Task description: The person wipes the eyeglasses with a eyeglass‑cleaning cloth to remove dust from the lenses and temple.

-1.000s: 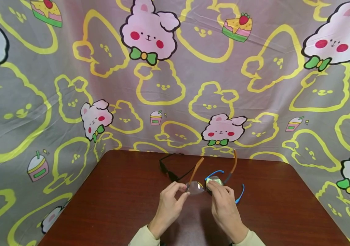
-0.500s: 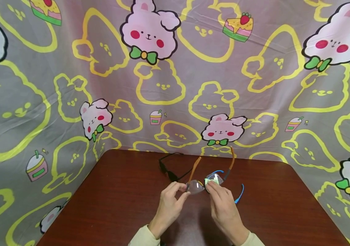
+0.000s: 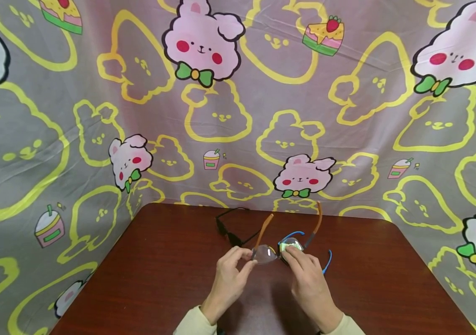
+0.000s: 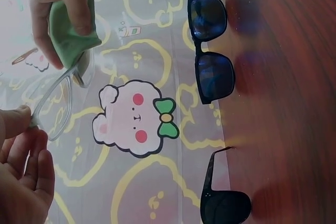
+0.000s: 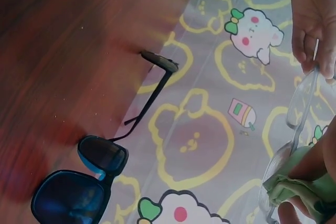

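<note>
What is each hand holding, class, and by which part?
The left hand pinches the clear-lens eyeglasses by the outer frame corner, near the hinge; the right hand grips their opposite side through a green cloth.

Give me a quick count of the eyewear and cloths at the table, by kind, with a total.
Clear glasses: 1
Sunglasses (black pair, blue-lensed pair): 2
Green cloth: 1
Total: 4
</note>
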